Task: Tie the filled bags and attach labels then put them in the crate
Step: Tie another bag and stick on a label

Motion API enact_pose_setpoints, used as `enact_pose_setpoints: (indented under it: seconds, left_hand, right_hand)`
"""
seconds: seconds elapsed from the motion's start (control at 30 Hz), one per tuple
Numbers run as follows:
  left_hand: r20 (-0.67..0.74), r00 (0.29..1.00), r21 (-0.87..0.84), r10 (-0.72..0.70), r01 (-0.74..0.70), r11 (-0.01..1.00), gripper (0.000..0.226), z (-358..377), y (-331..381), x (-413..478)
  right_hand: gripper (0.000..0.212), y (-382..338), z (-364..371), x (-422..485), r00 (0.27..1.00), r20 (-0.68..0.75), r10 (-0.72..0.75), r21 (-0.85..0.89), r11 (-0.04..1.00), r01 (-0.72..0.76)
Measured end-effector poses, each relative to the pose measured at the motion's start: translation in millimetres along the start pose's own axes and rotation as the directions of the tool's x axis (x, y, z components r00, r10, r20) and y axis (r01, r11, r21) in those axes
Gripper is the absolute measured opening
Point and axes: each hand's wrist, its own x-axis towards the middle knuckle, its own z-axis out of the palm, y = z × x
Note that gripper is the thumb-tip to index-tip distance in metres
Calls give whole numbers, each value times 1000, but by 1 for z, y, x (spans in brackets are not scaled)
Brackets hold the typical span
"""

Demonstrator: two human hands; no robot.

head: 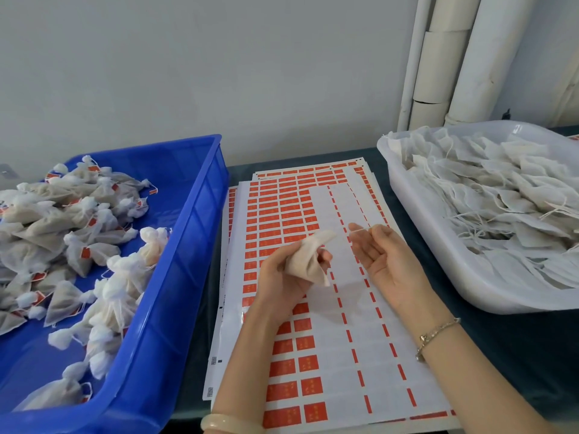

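Observation:
My left hand grips a small filled white mesh bag above the label sheets. Its open top points up and to the right. My right hand is held palm up just right of the bag, fingers relaxed, with a thin white string running across its fingertips. Sheets of red labels lie on the table under both hands, with many labels peeled off on the right side. The blue crate on the left holds several tied bags with red labels.
A white tub on the right is heaped with untied filled bags and loose strings. The table has a dark green cover. A grey wall and white pipes stand behind.

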Motion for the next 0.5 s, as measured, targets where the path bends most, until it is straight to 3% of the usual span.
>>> enact_pose_setpoints:
  seconds: [0.03,0.1,0.17,0.23,0.33,0.5]
  left_hand:
    - [-15,1000,-47,25,-26,999,29,-1,1,-1]
    - [-76,993,-115,93,-101,988,26,-5,2,-1]
    - [-122,979,-112,166,-180,977,27,-8,3,-1]
    - [-154,962,-61,226,-237,969,31,-8,3,0]
    - [-201,926,123,320,-301,946,31,-6,0,0]
    - [-218,874,415,434,-320,852,33,-1,-7,3]
  right_hand:
    - [13,4,3,-1,995,-38,-96,-265,961,82]
    - [9,14,3,-2,929,-7,-370,-710,656,256]
    - [6,24,1,-4,826,198,-528,-873,287,394]
    - [4,29,-1,-5,782,345,-519,-887,93,453]
    - [5,31,-2,-5,791,416,-449,-877,34,480]
    - [6,30,-2,-5,778,418,-469,-865,57,499]
